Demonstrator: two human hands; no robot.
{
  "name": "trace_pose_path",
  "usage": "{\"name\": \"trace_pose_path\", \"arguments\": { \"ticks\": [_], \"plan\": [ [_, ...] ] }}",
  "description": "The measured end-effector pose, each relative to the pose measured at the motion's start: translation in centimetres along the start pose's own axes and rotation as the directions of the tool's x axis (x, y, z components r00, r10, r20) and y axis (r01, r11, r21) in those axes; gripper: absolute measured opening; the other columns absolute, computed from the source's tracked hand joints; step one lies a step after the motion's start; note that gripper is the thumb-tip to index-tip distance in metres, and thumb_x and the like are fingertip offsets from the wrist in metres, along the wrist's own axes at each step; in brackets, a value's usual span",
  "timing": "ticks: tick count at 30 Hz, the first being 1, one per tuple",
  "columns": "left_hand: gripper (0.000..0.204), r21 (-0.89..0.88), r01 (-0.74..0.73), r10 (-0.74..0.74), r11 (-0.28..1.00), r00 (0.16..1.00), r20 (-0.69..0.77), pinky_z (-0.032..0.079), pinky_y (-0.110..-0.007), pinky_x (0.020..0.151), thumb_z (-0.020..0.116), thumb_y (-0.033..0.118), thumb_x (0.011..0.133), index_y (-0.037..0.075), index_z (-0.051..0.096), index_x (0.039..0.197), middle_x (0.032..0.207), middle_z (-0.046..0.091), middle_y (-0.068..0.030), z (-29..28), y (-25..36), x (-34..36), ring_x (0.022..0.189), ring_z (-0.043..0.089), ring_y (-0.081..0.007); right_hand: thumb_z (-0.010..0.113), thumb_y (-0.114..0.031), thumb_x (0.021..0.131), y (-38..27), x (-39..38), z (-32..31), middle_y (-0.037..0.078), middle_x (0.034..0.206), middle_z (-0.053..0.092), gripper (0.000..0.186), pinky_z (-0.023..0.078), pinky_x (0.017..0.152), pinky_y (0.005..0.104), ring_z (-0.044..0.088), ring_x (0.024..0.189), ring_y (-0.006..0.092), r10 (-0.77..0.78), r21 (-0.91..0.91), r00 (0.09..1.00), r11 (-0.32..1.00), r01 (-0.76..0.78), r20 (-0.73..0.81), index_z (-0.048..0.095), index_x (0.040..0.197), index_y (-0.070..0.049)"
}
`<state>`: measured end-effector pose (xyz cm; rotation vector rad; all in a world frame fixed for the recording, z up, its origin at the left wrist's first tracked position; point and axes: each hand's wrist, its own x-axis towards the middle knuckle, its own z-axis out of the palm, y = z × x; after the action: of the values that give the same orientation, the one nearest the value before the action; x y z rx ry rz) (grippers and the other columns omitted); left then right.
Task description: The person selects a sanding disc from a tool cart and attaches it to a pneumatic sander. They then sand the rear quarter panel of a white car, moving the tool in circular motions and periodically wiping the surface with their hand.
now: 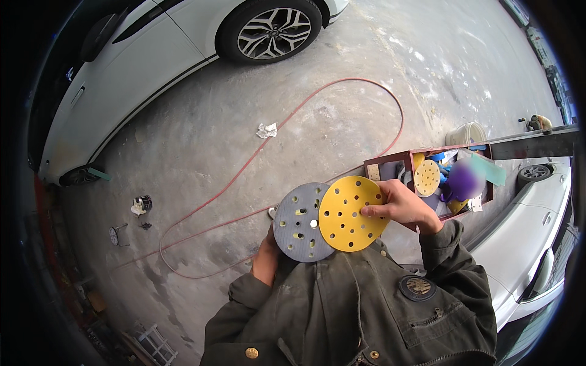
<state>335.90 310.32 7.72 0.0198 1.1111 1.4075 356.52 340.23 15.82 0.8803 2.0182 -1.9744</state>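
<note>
A round grey backing pad (295,229) with several holes faces up toward me in front of my jacket. It looks like the underside of a sander, whose body is hidden behind it. My left hand (267,255) grips it from behind at the left, its fingers mostly out of sight. Between the thumb and fingers of my right hand (408,208) is a yellow sanding disc (349,221) with several punched holes. The disc's left edge overlaps the right side of the grey pad; I cannot tell whether they touch.
A red air hose (243,160) loops over the concrete floor. To my right, a dark red tray (386,160) holds more sanding discs and coloured items, beside a white bucket (466,133). White cars (140,73) stand at upper left and right. Crumpled paper (267,130) lies by the hose.
</note>
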Motion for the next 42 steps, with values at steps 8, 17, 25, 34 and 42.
{"name": "trace_pose_path", "arguments": {
  "ticks": [8,17,25,34,42],
  "plan": [
    [0.053,-0.026,-0.004,0.004,1.000,1.000,0.023,0.047,-0.034,0.100,0.049,0.040,0.103,0.001,0.052,0.138,0.130,0.062,-0.0096,0.1,0.9,0.3,0.115,0.060,-0.0192,0.077,-0.002,0.086,-4.3,-0.4,0.6,0.010,0.093,0.075,0.025,0.058,0.071,0.0260,0.071,0.079,0.0119,-0.093,0.445,0.994,0.889,0.112,-0.063,0.072,0.108,0.007],
    [0.052,0.040,0.006,-0.008,0.999,0.999,0.050,0.046,-0.032,0.100,0.047,0.039,0.104,0.001,0.052,0.139,0.130,0.062,-0.0092,1.1,2.9,0.3,0.115,0.060,-0.0180,0.077,-0.008,0.089,-3.6,4.0,5.5,0.008,0.098,0.076,0.030,0.057,0.076,0.0261,0.069,0.084,0.0096,-0.108,0.391,0.982,0.919,0.039,0.157,0.070,0.115,0.005],
    [0.051,0.082,0.018,-0.023,0.996,0.998,0.066,0.046,-0.031,0.101,0.045,0.039,0.106,0.000,0.052,0.139,0.131,0.062,-0.0089,1.1,3.3,0.6,0.115,0.059,-0.0169,0.078,-0.008,0.087,-3.4,4.3,5.7,0.008,0.097,0.076,0.029,0.058,0.075,0.0258,0.070,0.082,0.0104,-0.052,0.375,0.990,0.927,-0.001,0.132,0.071,0.112,0.005],
    [0.061,0.150,0.073,-0.087,0.986,0.992,0.088,0.043,-0.030,0.104,0.040,0.051,0.106,0.002,0.051,0.141,0.130,0.061,-0.0066,0.8,3.4,1.9,0.118,0.056,-0.0144,0.079,-0.010,0.087,-3.3,4.0,4.5,0.007,0.097,0.076,0.034,0.058,0.073,0.0258,0.070,0.081,0.0095,-0.093,0.326,0.980,0.945,0.030,0.177,0.070,0.116,0.004],
    [0.051,-0.025,0.117,-0.116,0.993,0.992,0.038,0.045,-0.030,0.102,0.044,0.041,0.107,0.002,0.053,0.137,0.127,0.062,-0.0059,2.4,4.4,0.8,0.115,0.057,-0.0143,0.079,-0.012,0.087,-4.7,4.7,5.4,0.006,0.093,0.076,0.032,0.056,0.067,0.0242,0.069,0.076,0.0079,-0.020,0.281,0.980,0.959,-0.037,0.199,0.072,0.113,0.004]
  ]
}}
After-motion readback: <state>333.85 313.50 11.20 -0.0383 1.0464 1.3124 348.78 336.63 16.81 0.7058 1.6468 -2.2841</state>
